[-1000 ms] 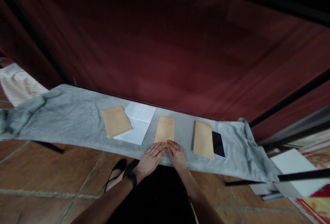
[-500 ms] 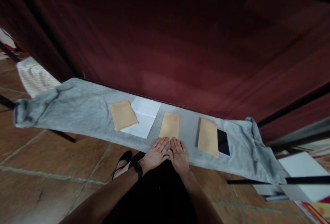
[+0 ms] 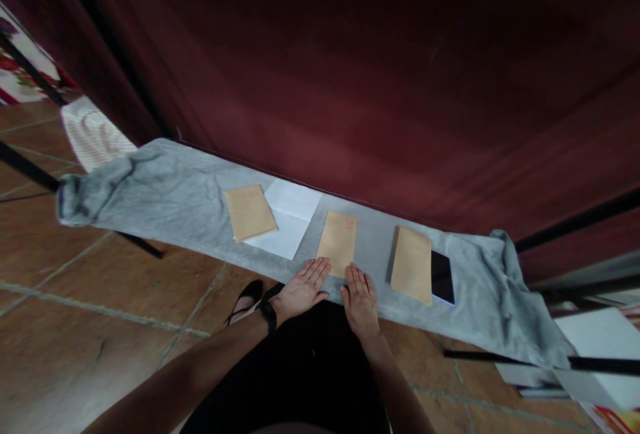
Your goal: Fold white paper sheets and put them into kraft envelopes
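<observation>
A brown paper envelope (image 3: 339, 239) with a small red print lies on the grey cloth in front of me. Flat at its near left corner rests my left hand (image 3: 303, 287), fingers stretched out, a dark band on the wrist. My right hand (image 3: 360, 301) lies open at the near right corner, its fingertips on or just beside the paper. To the left, another brown envelope (image 3: 251, 214) overlaps a creased white sheet (image 3: 290, 221). On the right a stack of brown envelopes (image 3: 411, 266) sits against a dark-screened phone or tablet (image 3: 442, 277).
The grey cloth (image 3: 190, 201) covers a narrow bench along a dark red curtain (image 3: 320, 121). Black bars (image 3: 580, 221) stand at both ends. White boards (image 3: 600, 341) lie low on the right, and a striped cloth (image 3: 95, 131) hangs at the left.
My hands have moved apart, from side by side to the envelope's two near corners, baring more of it. The whole view has shifted and tilted slightly.
</observation>
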The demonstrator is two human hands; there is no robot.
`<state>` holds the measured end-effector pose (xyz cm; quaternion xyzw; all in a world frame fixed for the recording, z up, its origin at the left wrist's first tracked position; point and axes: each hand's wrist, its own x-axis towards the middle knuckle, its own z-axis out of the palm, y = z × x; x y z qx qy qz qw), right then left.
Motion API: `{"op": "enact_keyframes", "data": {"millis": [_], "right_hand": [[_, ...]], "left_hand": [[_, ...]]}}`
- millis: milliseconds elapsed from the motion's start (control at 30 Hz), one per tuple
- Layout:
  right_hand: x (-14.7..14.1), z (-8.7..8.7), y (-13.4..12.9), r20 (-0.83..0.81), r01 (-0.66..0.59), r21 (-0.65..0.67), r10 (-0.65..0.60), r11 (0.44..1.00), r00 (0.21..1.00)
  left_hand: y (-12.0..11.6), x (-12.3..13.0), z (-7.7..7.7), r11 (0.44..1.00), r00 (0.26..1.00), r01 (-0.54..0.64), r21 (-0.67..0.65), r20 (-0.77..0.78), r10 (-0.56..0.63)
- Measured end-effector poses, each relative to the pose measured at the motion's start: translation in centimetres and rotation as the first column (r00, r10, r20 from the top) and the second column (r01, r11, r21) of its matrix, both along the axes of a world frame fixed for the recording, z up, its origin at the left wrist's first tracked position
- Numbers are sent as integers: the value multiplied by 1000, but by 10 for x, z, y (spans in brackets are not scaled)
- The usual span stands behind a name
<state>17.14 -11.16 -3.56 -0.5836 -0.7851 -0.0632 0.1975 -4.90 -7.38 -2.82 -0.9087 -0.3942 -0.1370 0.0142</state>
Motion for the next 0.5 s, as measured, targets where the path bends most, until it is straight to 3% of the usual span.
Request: {"op": "enact_keyframes", "data": {"millis": [133, 367, 500], "right_hand": [[-13, 1, 1, -50, 36, -6, -37, 999, 998], [-56, 6, 10, -77, -64, -72, 58, 995, 995], [-54, 3, 5, -57, -37, -56, 34, 998, 998]], "left_hand": [[-1, 0, -3, 1000, 1000, -1, -11, 3, 1], [0, 1, -3, 1000, 999, 5, -19, 43, -5], [-1, 0, 3, 999, 999, 5, -47, 54, -2]]}}
